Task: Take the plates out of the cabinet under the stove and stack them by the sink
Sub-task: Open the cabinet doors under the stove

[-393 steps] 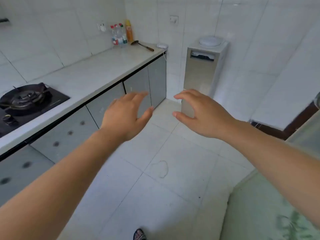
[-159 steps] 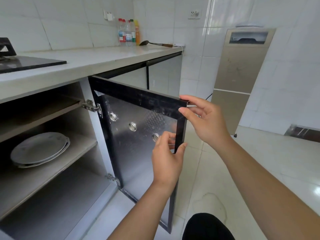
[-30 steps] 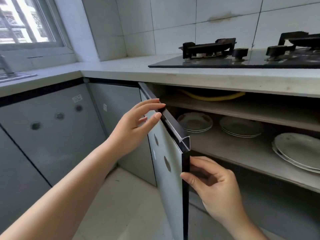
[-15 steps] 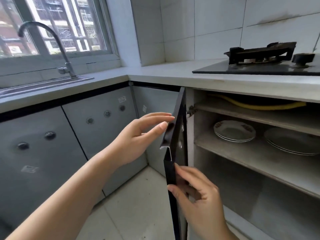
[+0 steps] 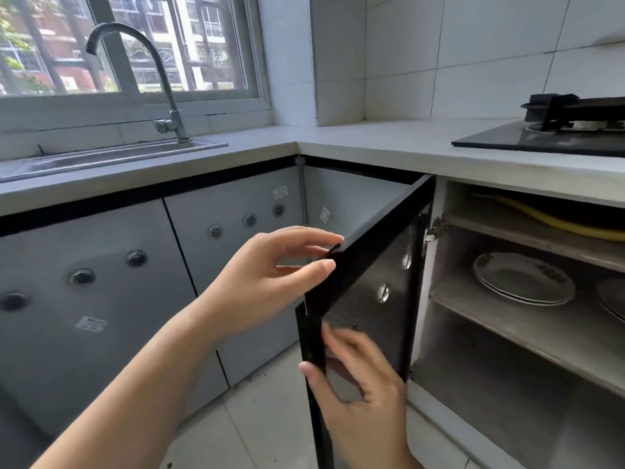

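Observation:
The cabinet under the stove (image 5: 554, 137) stands open. Its dark door (image 5: 368, 282) is swung out to the left. My left hand (image 5: 270, 275) pinches the door's top corner. My right hand (image 5: 358, 387) grips the door's free vertical edge lower down. On the middle shelf (image 5: 507, 323) lies a small stack of white plates (image 5: 522, 277). The rim of another plate (image 5: 614, 302) shows at the right edge. The steel sink (image 5: 111, 157) with its curved tap (image 5: 148, 69) sits at the upper left under the window.
Grey countertop (image 5: 355, 143) runs from the sink around the corner to the stove. Closed grey cabinet doors (image 5: 101, 282) fill the left side. A yellow hose (image 5: 541, 221) lies on the top shelf. The tiled floor (image 5: 270, 418) is below my hands.
The door has swung wider open toward the left, with both hands still on it. My view has turned left, so the sink and tap are now fully in sight.

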